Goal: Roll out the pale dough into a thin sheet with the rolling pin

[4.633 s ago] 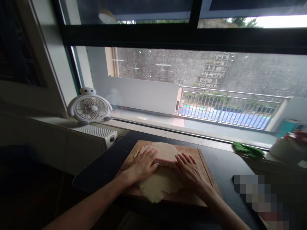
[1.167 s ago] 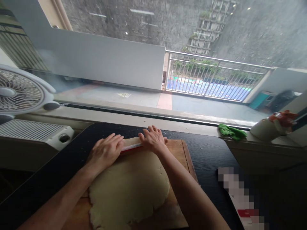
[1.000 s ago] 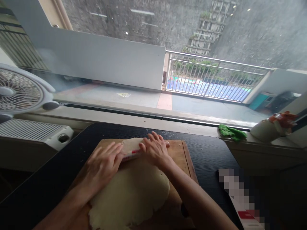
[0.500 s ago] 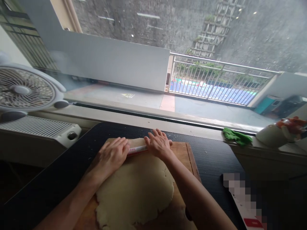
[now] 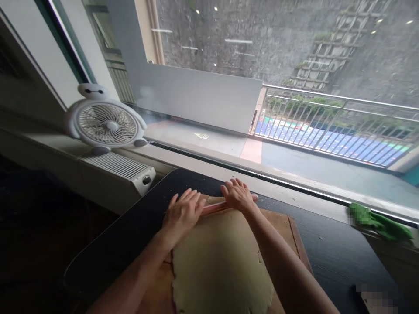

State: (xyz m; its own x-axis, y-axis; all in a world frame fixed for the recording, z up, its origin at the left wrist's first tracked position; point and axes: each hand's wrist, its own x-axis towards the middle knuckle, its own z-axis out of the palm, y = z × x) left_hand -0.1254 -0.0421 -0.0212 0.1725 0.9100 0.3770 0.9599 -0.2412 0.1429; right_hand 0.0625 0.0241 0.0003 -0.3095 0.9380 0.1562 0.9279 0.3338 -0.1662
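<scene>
Pale dough lies on the board; left hand and right hand, fingers extended, bear on the rolling pin, apparently spreading pressure evenly.

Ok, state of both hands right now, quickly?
Left hand: open, fingers extended, palm down on the rolling pin.
Right hand: open, palm down on the same pin, near its right end.

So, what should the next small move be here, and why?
Probably roll the rolling pin toward the person: the left hand and right hand both rest on it near the far edge of the dough sheet, and most of that sheet lies on the pin's near side.
</scene>
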